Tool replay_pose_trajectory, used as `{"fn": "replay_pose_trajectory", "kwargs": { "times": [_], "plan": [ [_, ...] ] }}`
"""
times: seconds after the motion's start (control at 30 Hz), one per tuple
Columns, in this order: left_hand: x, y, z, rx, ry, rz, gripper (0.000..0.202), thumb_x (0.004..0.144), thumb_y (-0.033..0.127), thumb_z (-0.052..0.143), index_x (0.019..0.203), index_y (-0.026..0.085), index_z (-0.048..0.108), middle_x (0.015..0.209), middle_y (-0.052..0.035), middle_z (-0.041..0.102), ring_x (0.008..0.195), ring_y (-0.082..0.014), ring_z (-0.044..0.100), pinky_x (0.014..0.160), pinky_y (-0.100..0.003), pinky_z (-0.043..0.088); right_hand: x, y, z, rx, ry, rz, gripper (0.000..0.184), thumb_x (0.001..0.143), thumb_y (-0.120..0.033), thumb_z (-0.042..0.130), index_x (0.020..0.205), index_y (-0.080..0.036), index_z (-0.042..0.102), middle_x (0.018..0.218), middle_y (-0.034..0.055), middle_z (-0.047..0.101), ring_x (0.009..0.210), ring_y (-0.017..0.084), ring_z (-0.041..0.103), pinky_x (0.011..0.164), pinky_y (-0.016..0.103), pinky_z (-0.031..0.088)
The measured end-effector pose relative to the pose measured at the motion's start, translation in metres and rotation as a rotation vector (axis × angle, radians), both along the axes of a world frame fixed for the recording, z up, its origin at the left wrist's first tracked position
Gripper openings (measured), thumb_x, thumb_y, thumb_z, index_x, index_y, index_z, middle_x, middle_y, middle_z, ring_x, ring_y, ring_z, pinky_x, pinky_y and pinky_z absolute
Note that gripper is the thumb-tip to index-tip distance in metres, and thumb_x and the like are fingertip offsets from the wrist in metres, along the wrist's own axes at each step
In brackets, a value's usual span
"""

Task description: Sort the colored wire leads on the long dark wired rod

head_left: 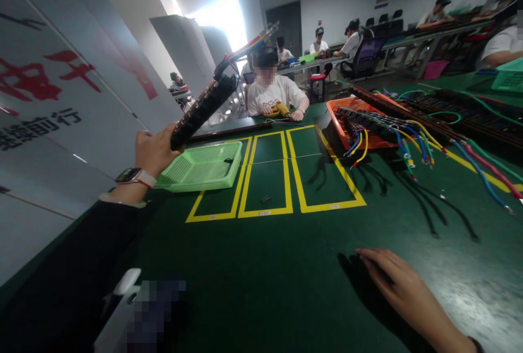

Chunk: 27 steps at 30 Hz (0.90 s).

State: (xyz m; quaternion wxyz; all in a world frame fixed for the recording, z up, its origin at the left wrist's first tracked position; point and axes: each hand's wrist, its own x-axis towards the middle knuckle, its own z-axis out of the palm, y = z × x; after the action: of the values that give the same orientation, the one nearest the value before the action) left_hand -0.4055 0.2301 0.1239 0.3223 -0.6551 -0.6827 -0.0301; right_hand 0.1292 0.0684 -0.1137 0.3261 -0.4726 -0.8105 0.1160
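My left hand (155, 148), with a watch on its wrist, is wrapped around the lower end of a long black strip-like assembly with wires (204, 108). The piece is raised and tilted, its far end up to the right, where red, yellow and blue wires stick out. Below it stands a light green plastic basket (208, 181) with a small black piece inside. My right hand (400, 282) hovers low over the green table (261, 266) at the right, fingers stretched out, nothing in them.
An orange basket (335, 119) holds several similar wired strips, with more strips (461, 113) stacked at the right. Yellow tape rectangles (265, 212) mark the table, and a small dark part (265, 199) lies in one. Across the table sits a person (278, 91) with a yellow tool.
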Motion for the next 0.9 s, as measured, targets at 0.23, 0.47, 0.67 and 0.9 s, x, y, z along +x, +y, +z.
{"fn": "replay_pose_trajectory", "kwargs": {
  "times": [0.23,0.47,0.67,0.9],
  "plan": [
    [0.02,-0.048,0.009,-0.024,0.157,-0.02,0.059,0.089,0.043,0.04,0.139,0.011,0.03,0.112,-0.0148,0.065,0.091,-0.0238,0.056,0.094,-0.041,0.027,0.0,-0.003,0.007,0.005,0.005,0.023,0.025,0.094,-0.033,0.047,0.112,-0.023,0.061,0.098,0.0054,0.068,0.089,0.018,0.065,0.078,0.032,0.055],
    [0.04,-0.105,-0.024,-0.183,0.21,-0.114,0.056,0.086,0.029,0.043,0.139,0.016,0.032,0.125,-0.0147,0.057,0.107,-0.03,0.053,0.095,-0.045,0.028,-0.002,-0.009,0.013,-0.019,0.002,0.05,0.024,0.094,-0.03,0.046,0.112,-0.023,0.061,0.098,0.0057,0.067,0.09,0.017,0.064,0.08,0.032,0.054],
    [0.05,-0.131,-0.08,-0.39,0.255,-0.223,0.049,0.085,0.017,0.039,0.134,0.023,0.045,0.113,-0.013,0.062,0.098,-0.0298,0.057,0.089,-0.046,0.035,-0.005,-0.013,0.014,-0.029,-0.004,0.096,0.024,0.094,-0.027,0.047,0.114,-0.023,0.06,0.099,0.0053,0.066,0.092,0.017,0.063,0.082,0.033,0.053],
    [0.048,-0.138,-0.133,-0.465,0.28,-0.32,0.051,0.083,0.01,0.044,0.132,0.022,0.049,0.103,-0.0117,0.064,0.091,-0.0269,0.059,0.088,-0.044,0.037,-0.01,-0.018,0.018,0.03,-0.004,0.155,0.024,0.094,-0.025,0.045,0.113,-0.023,0.06,0.098,0.0058,0.067,0.09,0.017,0.063,0.08,0.034,0.053]
  ]
}}
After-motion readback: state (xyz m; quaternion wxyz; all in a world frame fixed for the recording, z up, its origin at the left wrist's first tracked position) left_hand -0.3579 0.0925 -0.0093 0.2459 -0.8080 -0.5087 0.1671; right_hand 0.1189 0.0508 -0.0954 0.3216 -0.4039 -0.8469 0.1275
